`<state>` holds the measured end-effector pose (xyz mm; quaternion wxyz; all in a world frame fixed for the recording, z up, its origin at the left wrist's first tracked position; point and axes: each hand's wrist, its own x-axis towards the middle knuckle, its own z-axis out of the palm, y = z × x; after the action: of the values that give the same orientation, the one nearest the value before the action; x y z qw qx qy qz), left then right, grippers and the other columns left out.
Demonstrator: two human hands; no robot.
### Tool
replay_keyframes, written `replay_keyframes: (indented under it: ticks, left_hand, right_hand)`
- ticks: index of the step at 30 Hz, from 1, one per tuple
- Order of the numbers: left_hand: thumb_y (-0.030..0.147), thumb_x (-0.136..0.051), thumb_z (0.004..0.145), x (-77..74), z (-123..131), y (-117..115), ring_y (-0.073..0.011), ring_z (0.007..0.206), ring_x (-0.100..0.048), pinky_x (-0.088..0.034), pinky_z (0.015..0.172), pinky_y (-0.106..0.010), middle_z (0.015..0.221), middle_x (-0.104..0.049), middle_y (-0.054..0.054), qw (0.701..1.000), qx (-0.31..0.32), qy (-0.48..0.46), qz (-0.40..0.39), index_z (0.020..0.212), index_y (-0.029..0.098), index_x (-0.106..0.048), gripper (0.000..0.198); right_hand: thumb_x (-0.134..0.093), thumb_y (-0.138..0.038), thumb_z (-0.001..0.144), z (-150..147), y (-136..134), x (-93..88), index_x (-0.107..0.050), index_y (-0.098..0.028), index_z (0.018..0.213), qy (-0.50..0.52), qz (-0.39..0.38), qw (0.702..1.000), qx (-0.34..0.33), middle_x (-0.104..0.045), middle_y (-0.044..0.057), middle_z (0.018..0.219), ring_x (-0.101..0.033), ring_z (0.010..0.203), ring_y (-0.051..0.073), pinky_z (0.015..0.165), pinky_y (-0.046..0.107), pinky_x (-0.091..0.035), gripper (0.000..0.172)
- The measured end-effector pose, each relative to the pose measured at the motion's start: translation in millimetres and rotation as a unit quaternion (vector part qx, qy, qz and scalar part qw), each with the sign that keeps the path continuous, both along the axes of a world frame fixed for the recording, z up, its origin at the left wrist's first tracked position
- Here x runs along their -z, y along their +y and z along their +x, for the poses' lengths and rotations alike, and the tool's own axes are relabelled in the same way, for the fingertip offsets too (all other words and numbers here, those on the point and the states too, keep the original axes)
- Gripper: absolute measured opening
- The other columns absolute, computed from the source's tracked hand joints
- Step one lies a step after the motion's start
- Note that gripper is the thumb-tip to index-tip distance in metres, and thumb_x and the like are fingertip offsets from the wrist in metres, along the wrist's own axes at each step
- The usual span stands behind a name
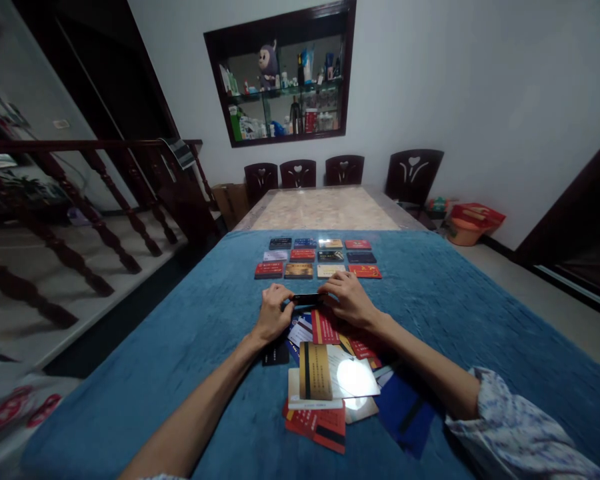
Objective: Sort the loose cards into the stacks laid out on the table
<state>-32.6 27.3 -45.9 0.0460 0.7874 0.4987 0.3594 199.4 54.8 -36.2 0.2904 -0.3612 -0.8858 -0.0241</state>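
My left hand and my right hand are closed on opposite ends of one black card, held between them just above the cloth. Right below it lies a loose heap of cards: a gold card with a dark stripe, a shiny white card, red cards and a blue piece on the right. A black card lies by my left wrist. Beyond my hands, small card stacks sit in three rows, among them a gold stack and a red-and-yellow stack.
A blue cloth covers the near part of the long table. Dark chairs stand at its far end. On the left runs a wooden railing; a plastic bag is at lower left. An orange bin stands right.
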Motion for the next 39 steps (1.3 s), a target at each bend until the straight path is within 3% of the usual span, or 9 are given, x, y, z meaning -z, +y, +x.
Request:
replay_keyframes:
  ticks: [4,11,17,24,32,39]
  left_hand:
    - [0.008,-0.06,0.082,0.7,-3,3,-0.0218,0.096,-0.06,-0.042,0.09,-0.038,0.088,-0.069,-0.004,1.0,-0.008,-0.006,-0.014,0.086,0.019,-0.067,0.014]
    - [0.004,-0.061,0.079,2.0,-3,4,-0.0192,0.089,-0.063,-0.043,0.091,-0.036,0.086,-0.066,0.0,1.0,-0.02,-0.017,-0.016,0.115,0.02,-0.061,0.039]
    - [0.007,-0.059,0.084,0.2,-1,3,-0.0202,0.088,-0.063,-0.043,0.087,-0.035,0.087,-0.068,-0.001,0.998,-0.037,0.039,-0.036,0.106,0.021,-0.06,0.026]
    - [0.006,-0.06,0.081,-6.4,-1,0,-0.0251,0.103,-0.06,-0.043,0.091,-0.039,0.099,-0.068,-0.005,0.991,-0.049,0.099,-0.075,0.124,0.02,-0.056,0.045]
    - [0.006,-0.058,0.08,-4.3,1,2,-0.0271,0.107,-0.06,-0.043,0.095,-0.043,0.114,-0.068,-0.01,0.99,-0.04,0.108,-0.079,0.129,0.017,-0.052,0.051]
    - [0.006,-0.061,0.079,-2.9,-3,10,-0.0262,0.105,-0.06,-0.043,0.096,-0.043,0.11,-0.068,-0.009,0.994,-0.031,0.091,-0.061,0.132,0.016,-0.053,0.055]
  right_hand:
    - [-0.058,-0.019,0.092,2,5,8.1,-0.071,-0.022,0.1,0.01,-0.016,1.0,0.011,-0.075,0.006,0.092,-0.057,0.093,0.022,0.085,0.036,-0.034,0.015]
    - [-0.055,-0.014,0.092,-1,5,10.8,-0.066,-0.021,0.114,0.007,-0.035,0.999,0.034,-0.073,0.008,0.098,-0.059,0.096,0.022,0.087,0.034,-0.037,0.026]
    - [-0.059,-0.013,0.089,-5,2,8.8,-0.061,-0.019,0.121,-0.034,-0.039,0.997,0.059,-0.072,0.01,0.104,-0.059,0.1,0.023,0.092,0.036,-0.035,0.032]
    - [-0.055,-0.013,0.089,-5,2,11.9,-0.051,-0.018,0.136,-0.075,-0.064,0.993,0.059,-0.072,0.011,0.115,-0.057,0.105,0.025,0.092,0.038,-0.035,0.048]
    - [-0.054,-0.014,0.089,-6,8,13.5,-0.052,-0.016,0.135,-0.076,-0.068,0.993,0.06,-0.068,0.012,0.117,-0.053,0.111,0.026,0.09,0.038,-0.039,0.046]
    - [-0.064,-0.024,0.086,-3,10,2.3,-0.049,-0.013,0.14,-0.069,-0.088,0.993,0.036,-0.062,0.015,0.124,-0.05,0.114,0.028,0.092,0.041,-0.041,0.057]
